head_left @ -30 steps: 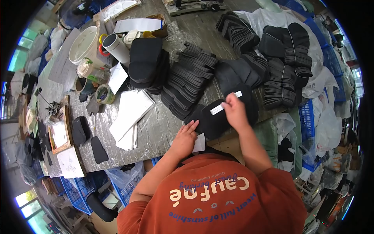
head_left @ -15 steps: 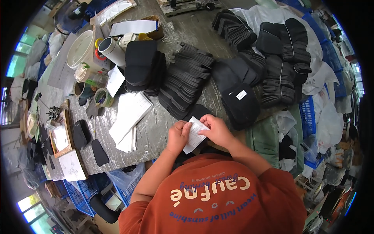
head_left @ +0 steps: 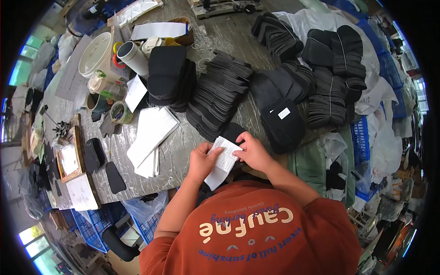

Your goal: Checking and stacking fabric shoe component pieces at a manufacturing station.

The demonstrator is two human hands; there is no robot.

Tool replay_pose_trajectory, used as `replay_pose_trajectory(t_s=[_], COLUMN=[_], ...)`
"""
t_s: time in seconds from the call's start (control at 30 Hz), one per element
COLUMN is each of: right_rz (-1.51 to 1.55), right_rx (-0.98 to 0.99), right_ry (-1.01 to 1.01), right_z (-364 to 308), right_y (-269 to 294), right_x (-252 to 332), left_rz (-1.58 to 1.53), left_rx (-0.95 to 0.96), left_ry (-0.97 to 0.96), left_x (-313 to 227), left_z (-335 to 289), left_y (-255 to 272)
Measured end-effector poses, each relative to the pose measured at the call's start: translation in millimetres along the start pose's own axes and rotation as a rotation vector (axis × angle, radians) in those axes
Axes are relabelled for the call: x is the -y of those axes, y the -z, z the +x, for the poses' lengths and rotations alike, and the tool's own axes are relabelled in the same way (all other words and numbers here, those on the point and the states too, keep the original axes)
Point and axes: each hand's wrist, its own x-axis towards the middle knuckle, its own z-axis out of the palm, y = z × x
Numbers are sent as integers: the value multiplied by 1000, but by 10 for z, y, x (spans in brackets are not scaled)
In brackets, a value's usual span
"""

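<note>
While both forearms angle inward from the torso, elbows wide, the 2 hands meet just in front of the chest at the near edge of the table (head_left: 176,153). The left hand (head_left: 202,161) grips the side of a white printed sheet (head_left: 221,166), its thumb laid across the face and its fingers curled behind; the right hand (head_left: 252,152) pinches the upper right edge between thumb and fingertips. The sheet slants, its lower end toward the shirt. Bare tabletop lies to the left of the left hand, as far as a stack of white papers (head_left: 151,137). Ahead, a long pile of black pads (head_left: 219,96) crowds the hands, and a black stack with a white label (head_left: 282,128) stands near the right hand. Farther back at left are a pale bucket (head_left: 110,46) and a clear jar (head_left: 114,90), contents too indistinct to tell. Below the table's edge, a blue crate (head_left: 145,228) holds a clear plastic bag (head_left: 149,206).
</note>
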Motion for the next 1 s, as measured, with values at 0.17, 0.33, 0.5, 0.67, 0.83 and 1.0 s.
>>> replay_pose_trajectory(t_s=[0.17,0.33,0.5,0.67,0.83,1.0], right_rz=[5,-152,-206,-294,-286,-372], right_rx=[-81,-257,-259,-284,-269,-286], right_ry=[275,312,249,234,238,209], right_z=[27,184,415,505,556,547], right_y=[-88,60,134,93,99,65], right_x=[-271,-130,-363,-441,-528,-455], left_rz=[-14,445,552,697,683,676], left_rx=[-68,35,299,341,340,343], left_ry=[23,-179,-600,-604,-615,-611], left_x=[226,175,101,211,226,243], left_z=[-29,-104,-169,-132,-121,-108], left_y=[-79,-34,-183,-254,-269,-271])
